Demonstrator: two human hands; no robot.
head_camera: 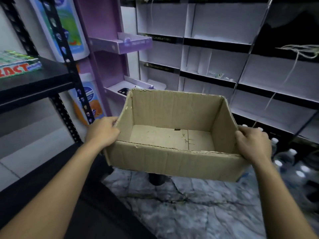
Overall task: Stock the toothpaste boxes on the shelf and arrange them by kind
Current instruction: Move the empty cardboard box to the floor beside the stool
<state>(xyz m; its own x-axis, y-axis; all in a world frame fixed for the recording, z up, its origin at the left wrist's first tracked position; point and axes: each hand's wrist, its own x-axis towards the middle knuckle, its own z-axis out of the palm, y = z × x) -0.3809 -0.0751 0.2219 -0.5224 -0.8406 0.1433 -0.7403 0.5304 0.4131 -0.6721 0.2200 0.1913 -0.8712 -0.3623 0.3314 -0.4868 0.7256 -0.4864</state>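
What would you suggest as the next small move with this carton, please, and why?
Probably set the cardboard carton aside: it looks empty, both the left hand and right hand grip its sides, and the toothpaste boxes already lie on the black shelf.

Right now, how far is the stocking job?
Nearly finished, it seems. Toothpaste boxes already lie on the black shelf. The left hand and right hand hold the cardboard carton, which is empty. Arrangement by kind cannot be judged here.

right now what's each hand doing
Left hand: closed on the left rim of the open brown cardboard box, which is empty.
Right hand: closed on the box's right rim.
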